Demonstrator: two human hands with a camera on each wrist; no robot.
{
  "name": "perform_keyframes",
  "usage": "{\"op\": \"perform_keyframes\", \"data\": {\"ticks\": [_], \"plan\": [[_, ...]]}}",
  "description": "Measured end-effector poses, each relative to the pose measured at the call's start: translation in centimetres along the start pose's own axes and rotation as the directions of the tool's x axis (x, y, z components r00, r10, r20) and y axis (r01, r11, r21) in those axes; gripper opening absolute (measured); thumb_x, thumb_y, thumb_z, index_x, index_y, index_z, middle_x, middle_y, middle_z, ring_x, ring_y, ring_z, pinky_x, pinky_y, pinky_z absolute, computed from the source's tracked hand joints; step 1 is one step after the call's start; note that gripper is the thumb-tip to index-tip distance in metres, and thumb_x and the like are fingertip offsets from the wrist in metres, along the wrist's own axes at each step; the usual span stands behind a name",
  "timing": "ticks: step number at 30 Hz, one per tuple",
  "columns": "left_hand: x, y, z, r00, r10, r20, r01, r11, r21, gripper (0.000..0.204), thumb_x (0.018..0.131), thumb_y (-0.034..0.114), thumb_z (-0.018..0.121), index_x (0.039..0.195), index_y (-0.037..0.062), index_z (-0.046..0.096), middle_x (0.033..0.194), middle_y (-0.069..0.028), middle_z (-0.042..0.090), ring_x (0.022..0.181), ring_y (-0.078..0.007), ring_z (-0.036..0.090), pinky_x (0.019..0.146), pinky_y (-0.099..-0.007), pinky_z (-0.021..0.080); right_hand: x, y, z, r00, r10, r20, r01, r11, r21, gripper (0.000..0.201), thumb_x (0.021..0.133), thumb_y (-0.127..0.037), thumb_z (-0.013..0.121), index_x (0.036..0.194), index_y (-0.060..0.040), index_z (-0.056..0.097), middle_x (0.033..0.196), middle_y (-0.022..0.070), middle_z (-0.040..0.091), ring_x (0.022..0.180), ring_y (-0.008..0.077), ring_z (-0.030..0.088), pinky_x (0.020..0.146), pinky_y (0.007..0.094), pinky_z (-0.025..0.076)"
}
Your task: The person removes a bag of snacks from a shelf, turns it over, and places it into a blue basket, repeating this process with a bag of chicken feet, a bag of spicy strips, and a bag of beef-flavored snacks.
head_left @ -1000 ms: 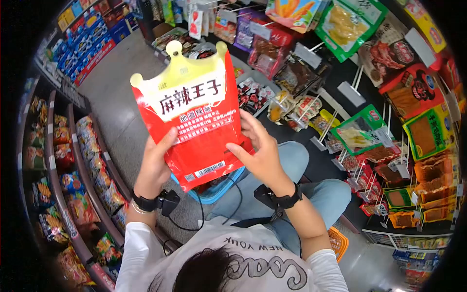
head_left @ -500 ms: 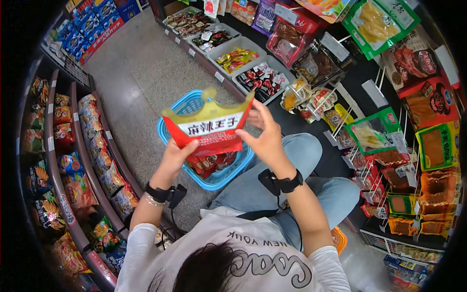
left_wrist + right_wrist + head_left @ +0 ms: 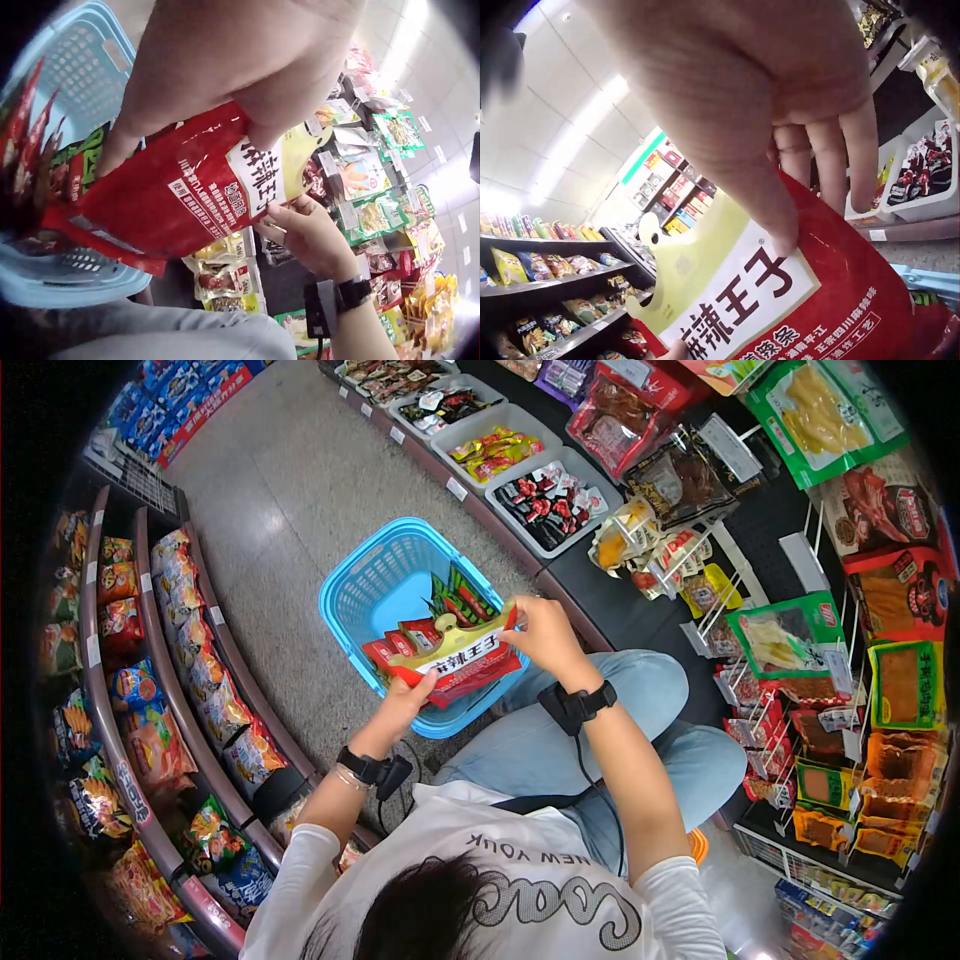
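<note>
A red snack bag (image 3: 468,670) with a pale yellow crown-shaped top is held over the blue basket (image 3: 345,575), partly inside its rim. My left hand (image 3: 404,705) pinches the bag's left top corner, thumb on the front. At the opposite corner my right hand (image 3: 547,632) grips the edge between thumb and fingers. In the left wrist view the bag (image 3: 169,191) hangs beside red and green packets in the basket. The right wrist view shows the right thumb pressed on the bag's printed front (image 3: 840,277), fingers behind it.
Red packets (image 3: 412,634) and green striped packets (image 3: 462,592) lie in the basket. Grey bins of small wrapped snacks (image 3: 550,505) line the shelf ahead. Hanging packs (image 3: 785,635) fill the rack at right, bagged snacks (image 3: 205,650) the shelves at left. An orange basket (image 3: 698,846) stands behind the legs.
Both hands have lowered the red bag from in front of the chest to the blue basket, tilting its top toward the camera. The right hand has moved to the bag's upper corner.
</note>
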State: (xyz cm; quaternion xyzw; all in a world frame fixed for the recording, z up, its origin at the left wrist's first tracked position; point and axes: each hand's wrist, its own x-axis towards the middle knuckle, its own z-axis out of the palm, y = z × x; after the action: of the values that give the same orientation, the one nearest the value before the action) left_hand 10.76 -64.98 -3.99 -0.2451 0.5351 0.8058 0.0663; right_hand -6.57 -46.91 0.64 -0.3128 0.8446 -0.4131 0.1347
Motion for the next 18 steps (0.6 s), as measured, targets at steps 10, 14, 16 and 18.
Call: {"op": "perform_keyframes", "data": {"ticks": [10, 14, 16, 18], "plan": [[1.0, -4.9, -0.4, 0.983, -0.132, 0.130, 0.094, 0.959, 0.268, 0.042, 0.093, 0.029, 0.052, 0.124, 0.0006, 0.052, 0.115, -0.0022, 0.057, 0.104, -0.0098, 0.049, 0.092, -0.0250, 0.037, 0.0, 3.8, 1.9, 0.991, 0.056, 0.125, -0.049, 0.997, -0.053, 0.014, 0.058, -0.006, 0.073, 0.069, -0.0063, 0.065, 0.072, 0.0125, 0.064, 0.068, 0.0271, 0.063, 0.064, 0.0360, 0.050], [1.3, -6.1, -0.8, 0.974, -0.102, 0.204, 0.018, 0.926, 0.377, 0.044, 0.094, 0.031, 0.051, 0.128, 0.0027, 0.050, 0.116, -0.0031, 0.057, 0.107, -0.0112, 0.047, 0.091, -0.0261, 0.039, 0.0, 4.9, 2.9, 0.955, 0.164, 0.245, -0.138, 0.983, -0.122, 0.012, 0.058, -0.007, 0.074, 0.067, -0.0063, 0.067, 0.069, 0.0094, 0.066, 0.065, 0.0227, 0.064, 0.064, 0.0320, 0.051], [1.5, -5.8, -0.6, 0.954, -0.231, 0.189, 0.153, 0.923, 0.354, 0.042, 0.094, 0.031, 0.050, 0.127, 0.0038, 0.051, 0.111, -0.0022, 0.057, 0.101, -0.0114, 0.049, 0.085, -0.0265, 0.042, 0.2, 6.6, 4.4, 0.943, 0.205, 0.264, -0.156, 0.968, -0.196, 0.010, 0.057, -0.008, 0.074, 0.064, -0.0069, 0.067, 0.067, 0.0091, 0.066, 0.064, 0.0231, 0.064, 0.064, 0.0325, 0.051], [1.8, -6.6, -1.1, 0.928, -0.317, 0.193, 0.248, 0.917, 0.314, 0.041, 0.094, 0.032, 0.050, 0.126, 0.0063, 0.052, 0.108, -0.0012, 0.058, 0.097, -0.0109, 0.051, 0.082, -0.0258, 0.043, 0.2, 7.8, 5.8, 0.942, 0.222, 0.251, -0.154, 0.952, -0.264, 0.009, 0.057, -0.009, 0.075, 0.062, -0.0073, 0.067, 0.065, 0.0087, 0.065, 0.063, 0.0236, 0.064, 0.064, 0.0331, 0.051]]}}
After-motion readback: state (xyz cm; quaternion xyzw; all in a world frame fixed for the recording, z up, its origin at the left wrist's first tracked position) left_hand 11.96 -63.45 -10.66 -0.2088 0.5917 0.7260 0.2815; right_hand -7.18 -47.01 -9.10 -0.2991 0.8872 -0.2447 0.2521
